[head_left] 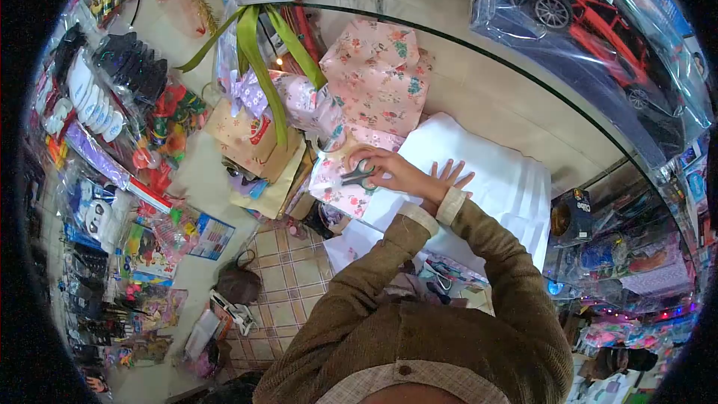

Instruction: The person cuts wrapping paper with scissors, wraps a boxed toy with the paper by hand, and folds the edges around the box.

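Observation:
My forearms cross over the work surface. My right hand (390, 172) reaches to the left, its fingers around the dark handles of a pair of scissors (357, 174), over pink floral paper (340, 188). Beneath my right wrist, my left hand (452, 174) points the other way, fingers spread flat on a large white sheet (508, 187). My right wrist and cuff hide part of its palm. Creases run down the right side of the sheet. Behind the scissors lies a floral-wrapped item (310, 101) with a green ribbon (250, 45).
Pink floral wrapping (378, 75) lies beyond the sheet. A brown gift bag (250, 138) stands left. A curved glass edge (523, 78) crosses above, near a boxed red toy car (591, 19). A dark box (571, 217) sits right; packaged goods (93, 105) crowd the left.

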